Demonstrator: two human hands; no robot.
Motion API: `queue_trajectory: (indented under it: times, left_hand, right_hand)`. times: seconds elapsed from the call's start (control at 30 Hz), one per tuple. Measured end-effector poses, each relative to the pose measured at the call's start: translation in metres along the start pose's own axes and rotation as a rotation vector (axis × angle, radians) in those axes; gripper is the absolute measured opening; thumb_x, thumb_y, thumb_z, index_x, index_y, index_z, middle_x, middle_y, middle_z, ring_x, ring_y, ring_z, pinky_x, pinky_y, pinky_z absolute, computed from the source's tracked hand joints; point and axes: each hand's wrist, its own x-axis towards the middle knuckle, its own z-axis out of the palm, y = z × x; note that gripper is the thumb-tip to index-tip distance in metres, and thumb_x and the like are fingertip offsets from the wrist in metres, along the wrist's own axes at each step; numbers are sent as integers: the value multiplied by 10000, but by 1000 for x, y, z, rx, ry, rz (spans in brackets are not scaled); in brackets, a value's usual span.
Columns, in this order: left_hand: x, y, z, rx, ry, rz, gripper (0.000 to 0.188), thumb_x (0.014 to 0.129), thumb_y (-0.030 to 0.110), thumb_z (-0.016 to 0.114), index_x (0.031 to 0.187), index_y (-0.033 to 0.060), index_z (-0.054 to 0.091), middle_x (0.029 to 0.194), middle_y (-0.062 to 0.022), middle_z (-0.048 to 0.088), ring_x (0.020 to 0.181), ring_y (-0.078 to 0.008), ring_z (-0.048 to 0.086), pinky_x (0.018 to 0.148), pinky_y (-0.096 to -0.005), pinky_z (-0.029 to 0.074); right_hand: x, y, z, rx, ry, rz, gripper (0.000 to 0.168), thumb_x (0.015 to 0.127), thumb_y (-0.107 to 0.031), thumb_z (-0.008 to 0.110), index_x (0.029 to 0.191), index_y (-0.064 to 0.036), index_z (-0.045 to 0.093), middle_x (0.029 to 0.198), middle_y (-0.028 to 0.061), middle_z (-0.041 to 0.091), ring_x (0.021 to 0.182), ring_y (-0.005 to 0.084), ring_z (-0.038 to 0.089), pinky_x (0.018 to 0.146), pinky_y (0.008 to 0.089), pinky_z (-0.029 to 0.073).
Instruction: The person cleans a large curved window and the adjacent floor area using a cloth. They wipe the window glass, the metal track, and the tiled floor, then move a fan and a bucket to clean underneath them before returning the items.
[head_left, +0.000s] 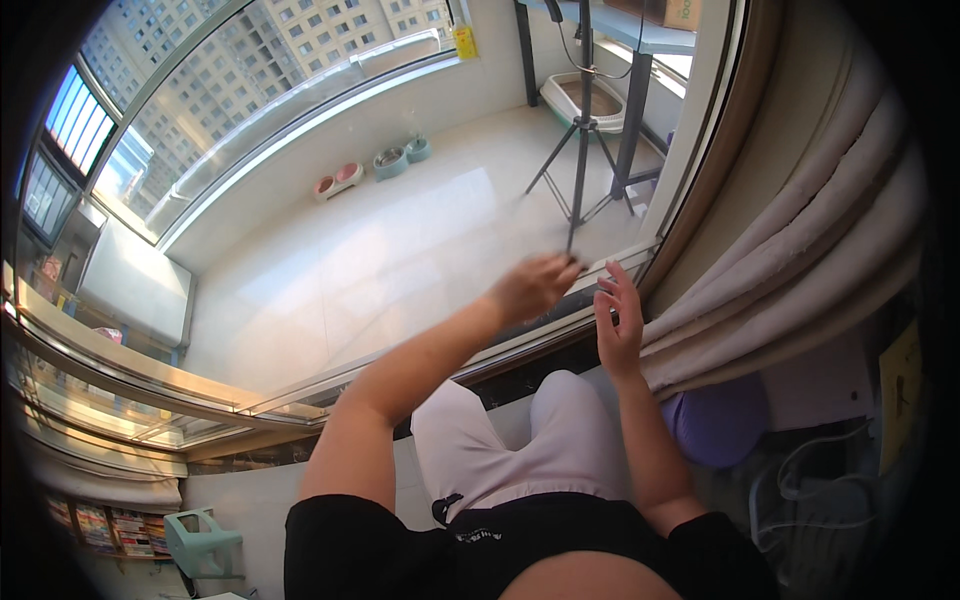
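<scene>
My left hand reaches across over the sliding-door track, its fingers curled and blurred by motion. A small dark object shows at its fingertips, too blurred to name. My right hand is raised just to the right, fingers apart and pointing up, with nothing visible in it. A small gap separates the two hands. Behind them stands a black tripod on the balcony floor, one leg running down towards my left hand.
Pet bowls line the balcony wall. A litter box sits behind the tripod, near a blue-topped table. Pale curtains hang at right above a purple round object. A green stool is at lower left.
</scene>
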Motion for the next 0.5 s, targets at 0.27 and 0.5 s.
queue_trajectory:
  times: [0.27,0.5]
  left_hand:
    - [-100,-25,-188,126,141,-426,491,753,-36,575,1233,31,498,1205,-176,506,1084,-335,504,927,-376,410]
    - [-107,-108,-318,816,686,-392,274,884,93,545,1145,11,528,1122,-143,530,976,-287,524,871,-383,402]
  right_hand:
    - [28,-3,-4,-77,-11,-128,406,901,-99,506,1296,-49,426,1253,112,500,1087,205,516,892,325,430]
    - [57,-62,42,-155,-25,-382,401,908,-123,501,1297,-73,417,1306,92,456,1162,207,466,949,364,395]
